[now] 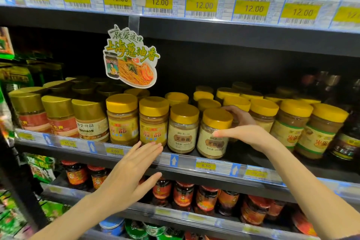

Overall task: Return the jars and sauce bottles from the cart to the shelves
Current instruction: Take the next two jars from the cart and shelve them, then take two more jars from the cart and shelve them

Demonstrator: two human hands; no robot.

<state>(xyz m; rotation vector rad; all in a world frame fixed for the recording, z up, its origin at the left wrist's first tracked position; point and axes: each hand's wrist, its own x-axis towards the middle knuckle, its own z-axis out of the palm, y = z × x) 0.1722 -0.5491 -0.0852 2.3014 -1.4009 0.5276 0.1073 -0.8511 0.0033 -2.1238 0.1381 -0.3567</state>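
The right hand (245, 133) clasped a beige-labelled jar (211, 147) at the front edge of the middle shelf (187, 162), thumb across its label. The left hand (128, 177) hovered released, fingers straight, before that edge.

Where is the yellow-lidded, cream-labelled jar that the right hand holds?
Head view, right of centre: the yellow-lidded, cream-labelled jar sits at the middle shelf's front edge, just right of its twin jar, with the right hand wrapped round it.

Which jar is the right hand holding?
The beige-label jar right of its twin; the right hand wraps it, thumb in front, fingers behind.
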